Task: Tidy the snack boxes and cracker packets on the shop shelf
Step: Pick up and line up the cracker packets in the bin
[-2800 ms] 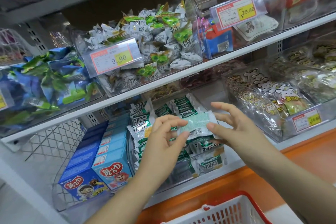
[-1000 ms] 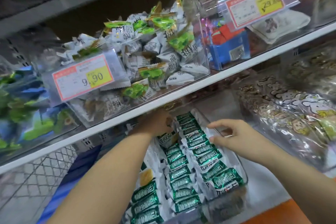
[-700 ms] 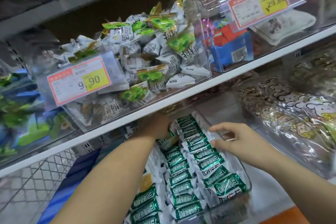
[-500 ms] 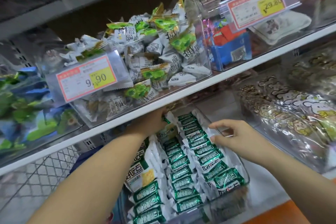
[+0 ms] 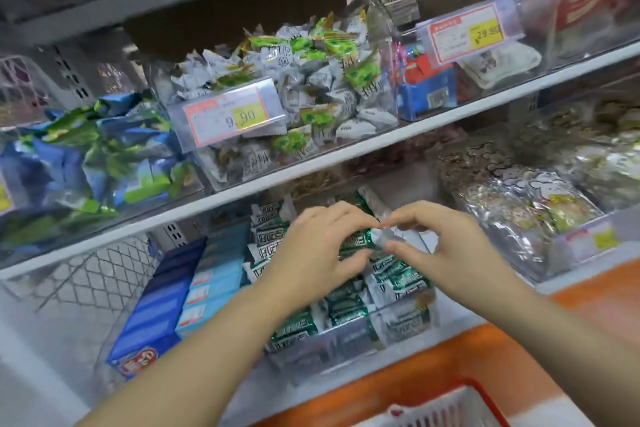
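A green-and-white cracker packet (image 5: 363,240) hangs just above the clear bin (image 5: 346,340) of matching green packets (image 5: 398,279) on the lower shelf. My left hand (image 5: 318,253) grips its left end with thumb and curled fingers. My right hand (image 5: 440,246) pinches its silvery right end between thumb and forefinger. To the left, blue snack boxes (image 5: 176,302) stand in rows inside a wire basket (image 5: 93,274).
The upper shelf board (image 5: 433,121) juts out just above my hands, carrying a clear bin of white-and-green sweets (image 5: 311,80) with a 9.90 tag. Foil snack bags (image 5: 519,211) fill the bin to the right. A red-rimmed shopping basket (image 5: 450,406) sits below.
Both hands have drawn back out from under the upper shelf and met over the bin. They now hold one packet between them; before, the left reached deep and the right rested on the rows.
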Demonstrator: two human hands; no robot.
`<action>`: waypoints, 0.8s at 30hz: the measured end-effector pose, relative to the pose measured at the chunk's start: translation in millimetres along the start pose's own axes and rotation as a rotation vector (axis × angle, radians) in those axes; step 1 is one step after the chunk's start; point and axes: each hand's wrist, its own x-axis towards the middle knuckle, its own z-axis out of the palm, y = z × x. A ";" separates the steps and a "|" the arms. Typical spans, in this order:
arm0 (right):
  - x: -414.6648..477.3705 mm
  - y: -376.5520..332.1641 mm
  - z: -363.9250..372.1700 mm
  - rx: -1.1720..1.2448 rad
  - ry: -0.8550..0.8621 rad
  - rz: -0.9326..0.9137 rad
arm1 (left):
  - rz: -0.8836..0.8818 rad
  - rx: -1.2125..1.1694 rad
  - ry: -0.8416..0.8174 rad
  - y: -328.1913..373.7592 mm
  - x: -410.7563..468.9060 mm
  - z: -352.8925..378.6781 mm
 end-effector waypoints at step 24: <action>-56.1 -9.2 -13.5 0.627 0.111 0.416 | -0.399 -0.757 0.362 74.8 -52.2 -3.8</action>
